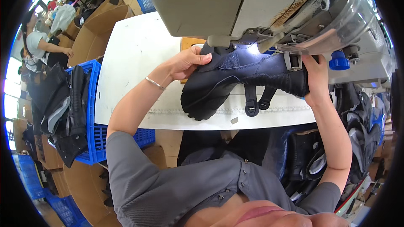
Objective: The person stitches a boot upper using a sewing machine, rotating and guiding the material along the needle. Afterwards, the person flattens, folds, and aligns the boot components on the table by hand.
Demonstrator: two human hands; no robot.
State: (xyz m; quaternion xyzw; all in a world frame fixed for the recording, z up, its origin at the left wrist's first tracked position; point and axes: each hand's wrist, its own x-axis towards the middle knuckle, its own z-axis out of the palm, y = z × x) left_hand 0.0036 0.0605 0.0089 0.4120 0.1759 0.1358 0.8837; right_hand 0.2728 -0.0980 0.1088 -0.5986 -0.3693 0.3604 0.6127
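Note:
A black boot upper (244, 69) with hanging straps and buckles (251, 105) lies sideways beneath the head of a grey sewing machine (206, 4). Its rounded toe end points left and toward me. My left hand (189, 63) is closed on the boot upper near the toe end, thumb on top. At the other end, my right hand (316, 75) grips the open shaft, with its fingertips partly hidden behind the material. A bright lamp lights the middle of the piece, where the machine's lower parts (294, 61) sit close over it. Whether the needle is in the material is hidden.
A white worktable (130, 59) lies under the boot. To the left, a blue crate (93, 101) holds black boot pieces beside cardboard boxes (101, 33). More black and grey pieces (357, 130) are piled at right. Another person (40, 46) stands at far left.

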